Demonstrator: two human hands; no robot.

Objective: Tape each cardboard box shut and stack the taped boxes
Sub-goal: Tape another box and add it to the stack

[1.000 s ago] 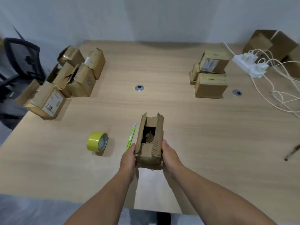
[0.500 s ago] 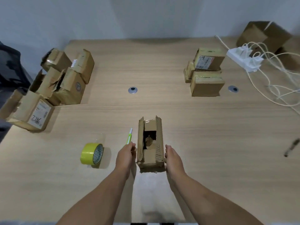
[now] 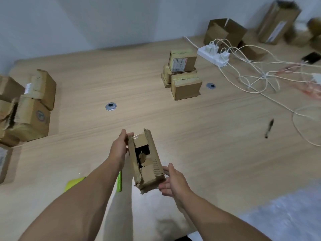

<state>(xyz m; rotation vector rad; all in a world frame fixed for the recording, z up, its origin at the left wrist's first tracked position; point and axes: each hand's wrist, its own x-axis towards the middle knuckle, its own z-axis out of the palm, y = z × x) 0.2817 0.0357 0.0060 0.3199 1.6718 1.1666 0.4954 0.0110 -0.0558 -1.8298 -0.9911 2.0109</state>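
Your left hand point(image 3: 119, 147) has its fingers point(image 3: 130, 135) curled over the far end of the cardboard box point(image 3: 149, 174). Your right hand point(image 3: 174, 182) grips the near corner, thumb on the side. The box is held tilted over the table point(image 3: 208, 145), its top flaps gaping. The yellow tape roll point(image 3: 74, 183) lies partly hidden behind your left forearm, and the taped stack point(image 3: 184, 75) sits well beyond.

Left hand point(image 3: 119, 147) forward, box point(image 3: 151, 176) askew now
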